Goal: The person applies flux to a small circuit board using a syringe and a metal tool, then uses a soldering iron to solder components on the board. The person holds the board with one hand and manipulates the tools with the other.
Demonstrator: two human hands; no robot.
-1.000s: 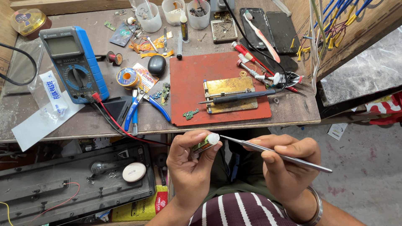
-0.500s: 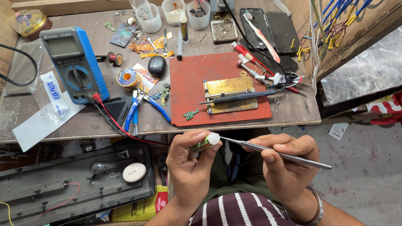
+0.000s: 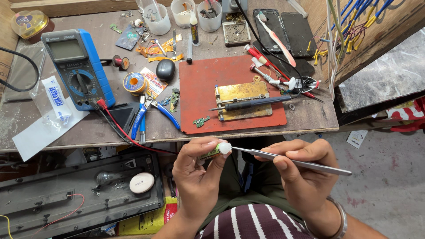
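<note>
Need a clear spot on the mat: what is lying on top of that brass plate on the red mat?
A dark-handled soldering iron lies across the brass plate on the red mat, its tip pointing left past the plate's edge. The strip of plate beneath the iron is covered.

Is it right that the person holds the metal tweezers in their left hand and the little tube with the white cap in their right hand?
Not quite: the hands are swapped. In the head view, the right hand holds the metal tweezers, and the left hand holds the little tube with the white cap. The tweezer tips meet the cap.
</note>
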